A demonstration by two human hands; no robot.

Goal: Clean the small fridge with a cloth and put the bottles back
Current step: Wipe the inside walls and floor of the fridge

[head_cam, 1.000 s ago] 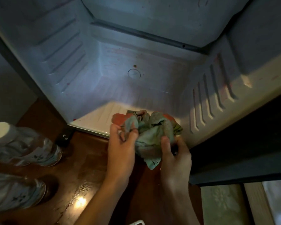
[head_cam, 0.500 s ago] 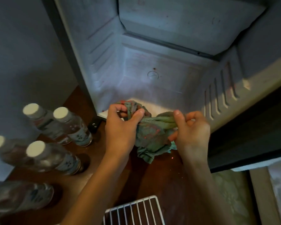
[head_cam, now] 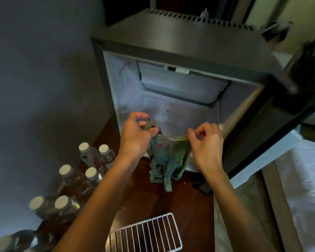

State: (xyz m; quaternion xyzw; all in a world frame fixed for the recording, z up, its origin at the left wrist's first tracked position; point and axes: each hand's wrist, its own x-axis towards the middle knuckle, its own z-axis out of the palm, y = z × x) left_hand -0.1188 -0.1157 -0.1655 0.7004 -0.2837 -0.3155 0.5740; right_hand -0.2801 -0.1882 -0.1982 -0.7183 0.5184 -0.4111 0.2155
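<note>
Holding cloth (head_cam: 164, 160) by one corner with left hand (head_cam: 137, 136), apparently pinching its far edge with right hand (head_cam: 206, 142), though blurred. Spreading it just before fridge (head_cam: 189, 39), likely to find a clean face. With bottles (head_cam: 91, 174) grouped left of left hand, clear of wiping.

Small fridge open, cloth hanging at its front, bottles standing outside.

The small dark-grey fridge with a white lining (head_cam: 180, 42) stands at the far end of the dark wooden surface (head_cam: 189, 206), its door swung wide to the right. The crumpled blue-green cloth (head_cam: 164, 160) hangs before its lower front edge, pinched at the top by the left hand (head_cam: 136, 135) and the right hand (head_cam: 205, 142). Clear white-capped plastic bottles (head_cam: 91, 175) stand upright in pairs along the surface's left edge.
</note>
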